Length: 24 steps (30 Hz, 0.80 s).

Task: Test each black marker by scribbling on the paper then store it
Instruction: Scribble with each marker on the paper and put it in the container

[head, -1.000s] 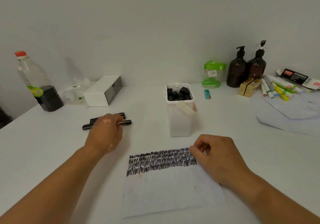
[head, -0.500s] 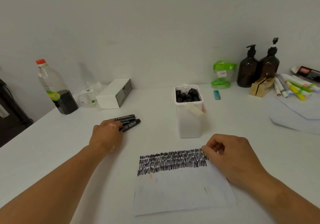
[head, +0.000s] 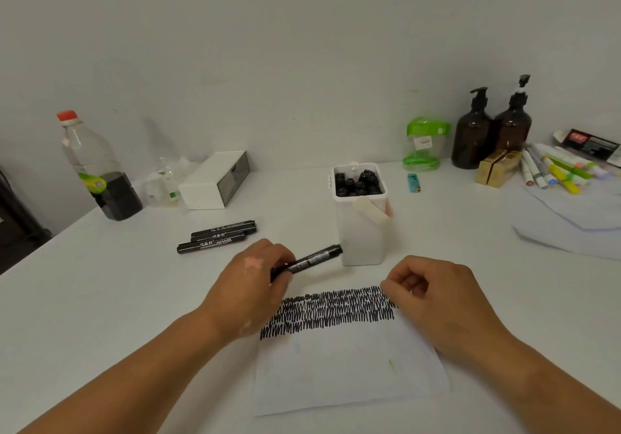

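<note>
While the left hand [head: 250, 285] grips a slim black marker [head: 312, 259] by its barrel, held level above the paper's [head: 349, 373] top left corner, the right hand [head: 437, 302] rests on the sheet's right edge, fingers curled in; whether they pinch it I cannot tell. Dense zigzag scribbles band the thin white sheet. Just beyond stands a squarish white plastic tub [head: 361, 232] packed with black marker ends. Three more markers [head: 218, 236] lie side by side on the matte white surface [head: 100, 299], against a plain pale wall [head: 302, 47].
</note>
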Available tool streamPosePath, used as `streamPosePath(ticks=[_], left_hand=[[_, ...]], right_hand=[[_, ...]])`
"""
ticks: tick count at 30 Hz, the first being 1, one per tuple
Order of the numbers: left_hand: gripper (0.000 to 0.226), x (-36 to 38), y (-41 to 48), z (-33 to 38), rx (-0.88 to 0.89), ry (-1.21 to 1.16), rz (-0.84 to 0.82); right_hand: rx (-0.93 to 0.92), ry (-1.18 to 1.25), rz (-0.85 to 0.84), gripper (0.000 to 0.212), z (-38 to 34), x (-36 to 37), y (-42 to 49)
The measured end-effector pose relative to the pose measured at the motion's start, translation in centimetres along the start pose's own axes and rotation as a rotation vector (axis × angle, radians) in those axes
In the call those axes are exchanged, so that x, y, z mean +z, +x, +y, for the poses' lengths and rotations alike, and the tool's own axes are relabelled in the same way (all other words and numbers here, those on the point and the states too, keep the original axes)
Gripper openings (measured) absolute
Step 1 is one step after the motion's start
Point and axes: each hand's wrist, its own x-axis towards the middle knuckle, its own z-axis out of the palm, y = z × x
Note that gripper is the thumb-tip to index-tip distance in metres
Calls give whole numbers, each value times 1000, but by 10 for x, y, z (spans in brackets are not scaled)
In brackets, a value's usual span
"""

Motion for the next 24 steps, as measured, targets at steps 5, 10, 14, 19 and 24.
streamPosePath(ticks=[5,10,14,19,24], left_hand=[[18,7,-6,34,152,-146,-66],[21,22,-3,46,197,-218,-81],[27,32,-1,51,234,-274,-107],[27,37,-8,54,255,-294,-66],[15,37,-15,58,237,-318,-102]], right_hand=[[54,270,-106,22,-8,0,-2],[53,447,-98,14,-12,-4,0],[30,578,-133,16,-17,-9,1],[53,749,-220,12,-23,-3,-2],[55,708,-256,9,-26,3,-5]])
